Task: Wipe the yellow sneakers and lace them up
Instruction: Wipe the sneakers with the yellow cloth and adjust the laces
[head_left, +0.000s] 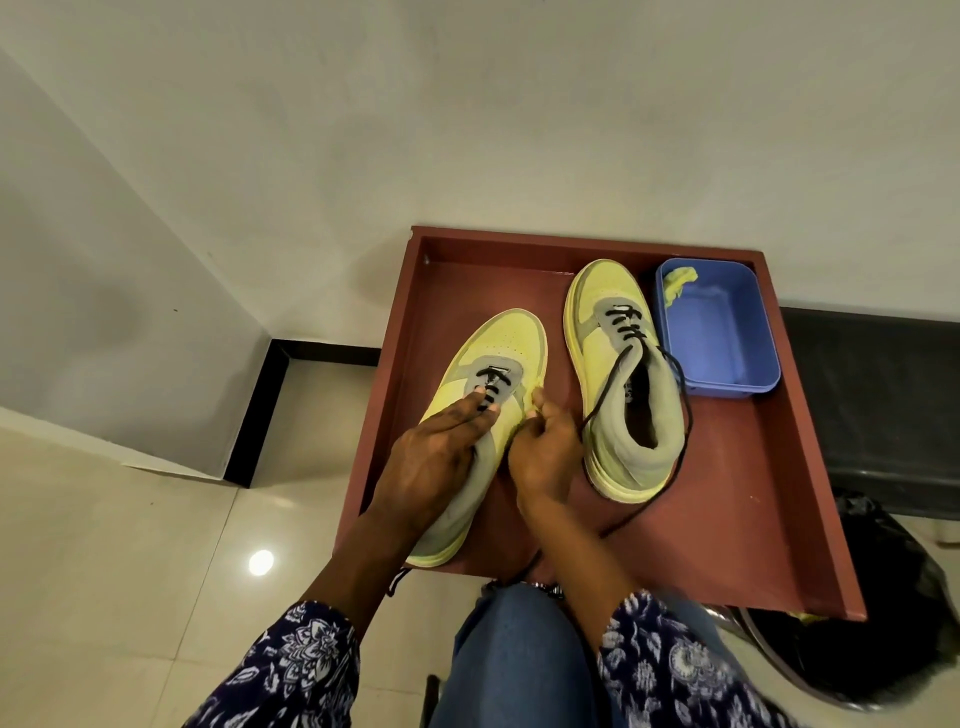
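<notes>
Two yellow-and-grey sneakers stand toe-away in a red-brown wooden tray (769, 519). The left sneaker (498, 343) has black lace across its lowest eyelets only. My left hand (441, 447) lies over its tongue, fingers straight and pressing the laces. My right hand (545, 447) is curled at that shoe's right side, pinching what looks like the lace; the pinch itself is partly hidden. The right sneaker (618, 374) is partly laced, its loose black lace (683, 447) trailing around the heel and down the tray.
A blue plastic tub (722, 332) with a yellow cloth (678, 283) in it sits at the tray's far right corner. A black bag (893, 613) is at the right below the tray. White walls stand behind and left; tiled floor lies at the left.
</notes>
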